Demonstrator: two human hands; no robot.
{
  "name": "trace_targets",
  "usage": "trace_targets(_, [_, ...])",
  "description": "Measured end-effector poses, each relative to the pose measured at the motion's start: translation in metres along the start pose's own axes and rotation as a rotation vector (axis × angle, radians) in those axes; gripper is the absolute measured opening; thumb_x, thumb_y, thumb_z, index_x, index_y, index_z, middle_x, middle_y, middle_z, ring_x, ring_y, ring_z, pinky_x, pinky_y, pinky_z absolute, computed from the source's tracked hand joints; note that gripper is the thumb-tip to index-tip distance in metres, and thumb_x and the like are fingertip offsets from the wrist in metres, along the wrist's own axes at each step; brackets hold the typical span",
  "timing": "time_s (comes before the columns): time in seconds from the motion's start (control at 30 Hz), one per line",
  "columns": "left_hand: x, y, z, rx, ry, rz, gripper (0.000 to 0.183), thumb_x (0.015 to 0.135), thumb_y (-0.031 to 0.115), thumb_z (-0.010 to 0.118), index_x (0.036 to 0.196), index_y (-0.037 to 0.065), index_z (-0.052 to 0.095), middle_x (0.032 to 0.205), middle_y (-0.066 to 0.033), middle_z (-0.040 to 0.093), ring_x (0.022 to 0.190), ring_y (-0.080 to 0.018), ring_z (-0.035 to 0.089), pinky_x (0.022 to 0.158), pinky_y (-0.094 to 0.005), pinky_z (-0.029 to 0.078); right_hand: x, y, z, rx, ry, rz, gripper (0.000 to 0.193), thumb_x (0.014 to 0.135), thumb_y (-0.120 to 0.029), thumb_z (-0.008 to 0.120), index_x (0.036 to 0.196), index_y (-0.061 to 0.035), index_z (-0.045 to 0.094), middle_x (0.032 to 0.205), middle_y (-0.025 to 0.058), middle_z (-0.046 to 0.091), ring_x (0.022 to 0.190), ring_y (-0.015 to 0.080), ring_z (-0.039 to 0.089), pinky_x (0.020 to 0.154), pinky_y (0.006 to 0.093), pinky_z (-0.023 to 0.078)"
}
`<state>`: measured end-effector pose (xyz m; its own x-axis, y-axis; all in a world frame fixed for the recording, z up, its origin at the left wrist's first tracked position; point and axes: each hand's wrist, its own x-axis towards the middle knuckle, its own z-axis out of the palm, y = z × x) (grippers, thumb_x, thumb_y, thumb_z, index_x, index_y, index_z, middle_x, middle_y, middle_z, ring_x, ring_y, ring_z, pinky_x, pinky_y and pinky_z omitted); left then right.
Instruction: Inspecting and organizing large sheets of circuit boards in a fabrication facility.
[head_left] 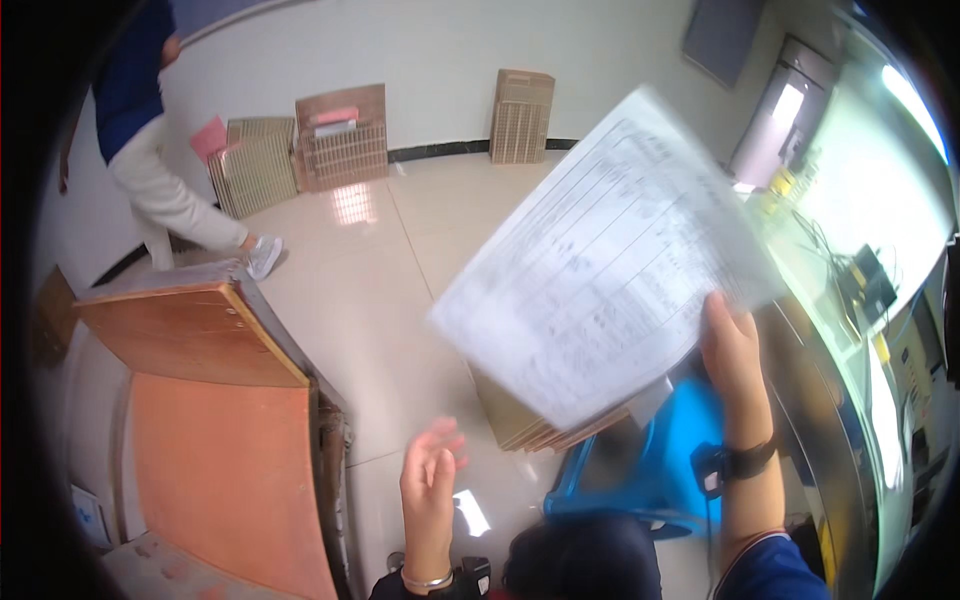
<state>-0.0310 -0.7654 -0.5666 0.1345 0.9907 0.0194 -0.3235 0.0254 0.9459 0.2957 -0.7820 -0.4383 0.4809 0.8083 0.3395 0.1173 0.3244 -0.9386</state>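
Note:
A white printed sheet (600,260) with a ruled table is held up in front of me, tilted and slightly blurred. My right hand (732,345) grips it by its lower right edge, thumb on the printed face. Lower and to the left, my left hand (432,480) is raised over the floor with nothing in it. Its fingers are loosely bent and apart, smeared a little by motion. Partly hidden behind the sheet is a stack of thin brownish panels (505,415), beside a blue plastic stool (690,440).
Large orange-brown boards (225,470) stand at the left. Slotted brown panels (342,150) lean against the far wall, another slotted panel (521,115) farther right. A person (150,150) is at the far left. Along the right runs a counter with cables and a black device (868,285).

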Motion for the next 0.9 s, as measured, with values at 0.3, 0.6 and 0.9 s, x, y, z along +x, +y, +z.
trace_targets(0.3, [-0.095,0.079,0.02,-0.042,-0.189,0.058,0.068,0.094,0.028,0.053,0.142,0.002,0.014,0.112,-0.0179,0.051,0.075,-0.0201,0.064,0.066,-0.0271,0.052,-0.101,-0.081,-0.058,0.012,-0.172,0.127,0.046,0.093,-0.028,0.056,0.126,0.0022,0.046,0.119,0.0096,0.056,0.107,0.0189,0.054,0.092,0.0336,0.044])
trace_targets(0.6, [-0.159,0.092,0.026,-0.007,-0.221,-0.033,0.028,0.092,0.012,0.053,0.114,-0.004,0.048,0.087,-0.0116,0.063,0.066,-0.016,0.062,0.058,-0.0244,0.049,-0.152,-0.113,-0.089,0.021,-0.272,0.001,0.045,0.093,-0.029,0.054,0.125,0.0036,0.048,0.117,0.0121,0.057,0.106,0.0186,0.053,0.091,0.0322,0.043])
trace_targets(0.9, [-0.187,0.088,0.044,0.023,-0.21,0.017,0.016,0.092,0.009,0.052,0.102,-0.002,0.051,0.08,-0.0106,0.063,0.06,-0.0149,0.061,0.054,-0.0242,0.049,-0.187,-0.12,-0.105,0.093,-0.27,0.063,0.049,0.094,-0.033,0.051,0.129,0.0006,0.044,0.113,0.0102,0.058,0.099,0.0166,0.057,0.082,0.0304,0.048])
